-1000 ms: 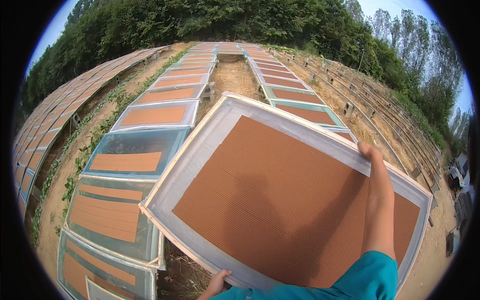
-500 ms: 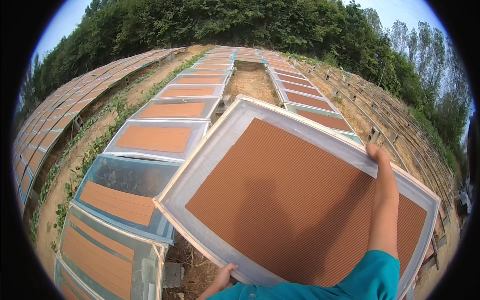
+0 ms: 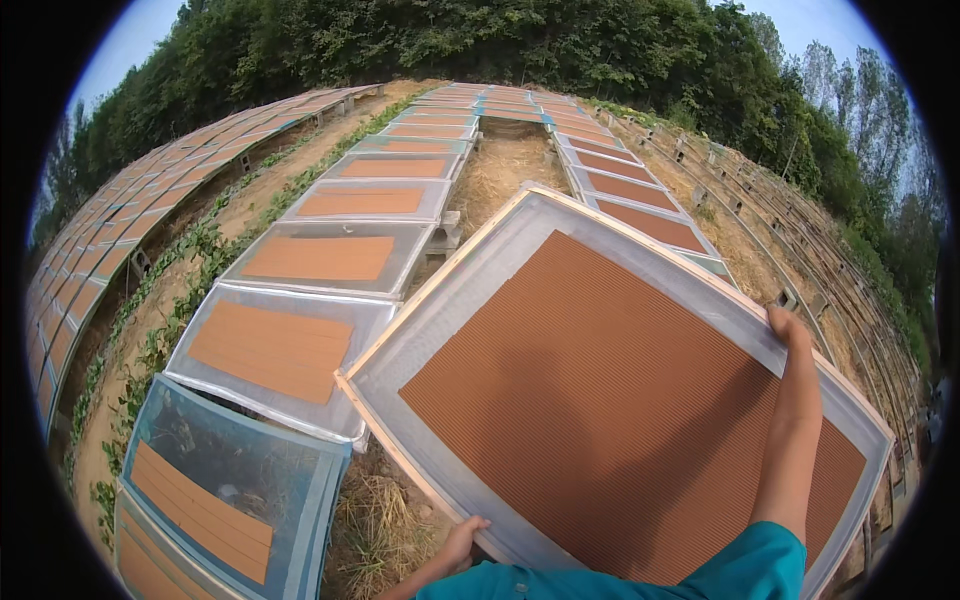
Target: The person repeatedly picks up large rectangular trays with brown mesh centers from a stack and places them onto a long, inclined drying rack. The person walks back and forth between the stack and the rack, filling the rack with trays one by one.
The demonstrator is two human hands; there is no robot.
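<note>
Between my two hands I carry a large mesh screen (image 3: pixel 462 296) with a pale wooden frame. It tilts, one corner pointing ahead. On its mesh lies a wide brown layer (image 3: pixel 560 300) of fine, closely set parallel strands, with my shadow across it. My left hand (image 3: pixel 462 543) is closed on the near edge of the frame, at the bottom of the view. Across the screen reaches my right arm, and my right hand (image 3: pixel 788 328) grips the far right edge. A blue-framed screen (image 3: pixel 285 490) with a lighter orange-brown layer lies to the left, below my load.
A row of similar screens (image 3: pixel 275 345) stretches ahead on the left, another (image 3: pixel 650 225) on the right, with a straw-covered strip (image 3: pixel 505 170) between them. More screens stand at far left. Bare rails (image 3: pixel 790 240) on blocks run along the right. Trees (image 3: pixel 480 40) close off the back.
The rows of screens have slid down and nearer in the view as I move forward. The held screen stays in both hands and sits slightly farther right.
</note>
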